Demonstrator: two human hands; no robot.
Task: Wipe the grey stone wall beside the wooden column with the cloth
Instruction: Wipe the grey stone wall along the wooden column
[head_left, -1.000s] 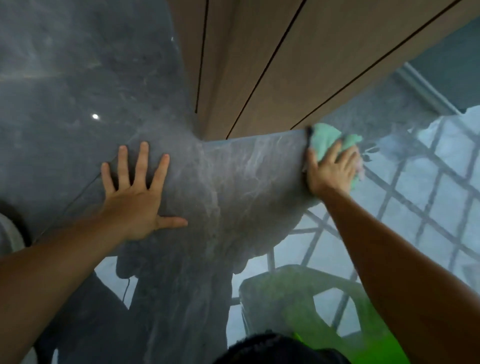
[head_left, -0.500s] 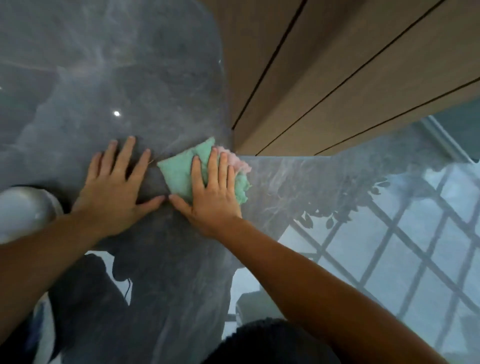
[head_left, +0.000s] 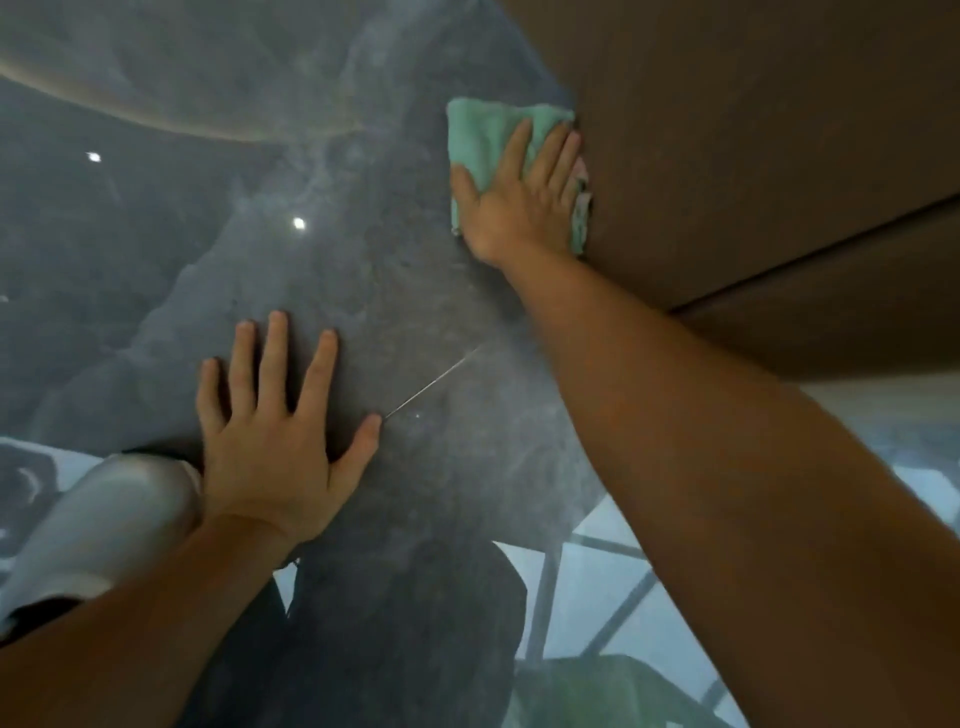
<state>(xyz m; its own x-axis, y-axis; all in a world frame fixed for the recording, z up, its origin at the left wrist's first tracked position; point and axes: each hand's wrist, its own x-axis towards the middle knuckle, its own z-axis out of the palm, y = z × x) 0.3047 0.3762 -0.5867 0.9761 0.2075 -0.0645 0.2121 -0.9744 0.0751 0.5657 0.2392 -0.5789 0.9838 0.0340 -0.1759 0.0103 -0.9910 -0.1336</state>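
Since half a second ago I'm seeing the right hand (head_left: 519, 200) sliding the cloth (head_left: 480, 140) up and rightward, away from the left hand (head_left: 275, 436), until it's sitting against the wooden column (head_left: 753, 156).

Head view: right arm is reaching long and nearly straight, palm flat, fingers extended close together and pressing the mint-green cloth onto the grey stone wall (head_left: 363, 270). Nothing is being pinched, just flat pressure. Cloth's right edge is touching the column's corner. Left hand is lying lower, well apart, fingers spread wide, palm braced flat on the stone, holding nothing.

Hard to read: most of the cloth is hiding under the right palm, and a pinkish bit is peeking out by the little finger. Glossy stone is throwing reflections of lights, a window grid and a dark figure. Both forearms are being cut off by the frame's bottom edge.
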